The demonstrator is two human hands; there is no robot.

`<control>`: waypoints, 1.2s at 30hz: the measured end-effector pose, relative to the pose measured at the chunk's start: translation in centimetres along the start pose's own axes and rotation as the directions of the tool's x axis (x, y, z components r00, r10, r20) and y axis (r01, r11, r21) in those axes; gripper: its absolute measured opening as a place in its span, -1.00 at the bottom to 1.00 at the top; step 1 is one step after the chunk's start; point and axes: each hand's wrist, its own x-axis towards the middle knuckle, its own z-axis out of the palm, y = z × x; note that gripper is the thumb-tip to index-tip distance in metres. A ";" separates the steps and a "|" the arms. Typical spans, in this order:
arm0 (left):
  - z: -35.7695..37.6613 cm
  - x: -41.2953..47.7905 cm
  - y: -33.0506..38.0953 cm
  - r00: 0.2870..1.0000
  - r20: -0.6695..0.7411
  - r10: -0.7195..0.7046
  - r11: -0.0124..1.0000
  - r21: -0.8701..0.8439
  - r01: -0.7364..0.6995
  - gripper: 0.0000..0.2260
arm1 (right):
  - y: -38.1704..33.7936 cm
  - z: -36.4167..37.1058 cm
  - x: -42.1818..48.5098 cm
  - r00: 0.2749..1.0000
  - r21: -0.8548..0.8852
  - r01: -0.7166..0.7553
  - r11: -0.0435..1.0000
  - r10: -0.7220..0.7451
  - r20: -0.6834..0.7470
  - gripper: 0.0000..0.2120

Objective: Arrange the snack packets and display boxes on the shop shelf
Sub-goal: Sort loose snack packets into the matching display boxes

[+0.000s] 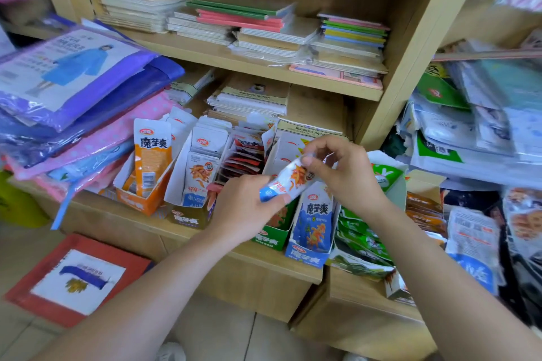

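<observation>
So, both grips are on one packet (289, 177) right now. It's a white one with a blue end, and its long axis runs on a slant: blue end low and toward my left, other end up and toward my right. My left grip (243, 208) is curled under the low end with the thumb lying over the blue part. My right grip (343, 173) pinches the high end between thumb and bent fingers. Neither one has much open room in it, both are closed snug on the packet.

The packet hangs in the air just above the green box (268, 239) and the blue box (305, 255), which stand side by side at the shelf's (176, 231) front edge. The blue box has a matching pack standing upright in it. Further left are a white box (190, 193) full of packs and an orange box (137, 202) with one tall orange pack (152, 161) sticking up. A row of dark red packs (245, 160) sits behind my left grip.

Stuff crowding in: raincoat bags (73, 73) piled on the left, loose green packs (360, 237) spilling off to the right of the blue box, notebooks (264, 29) stacked on the board above. A red bag (73, 278) lies on the floor.

Room-wise, a thin bare strip of shelf runs in front of the boxes, and there's a gap between the box tops and the board above.
</observation>
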 end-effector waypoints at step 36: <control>5.8 -2.5 6.0 0.855 0.247 0.455 0.880 0.023 -0.475 -0.55 | 2.2 -13.5 -9.3 0.863 0.312 -0.343 0.886 0.428 -0.268 -0.76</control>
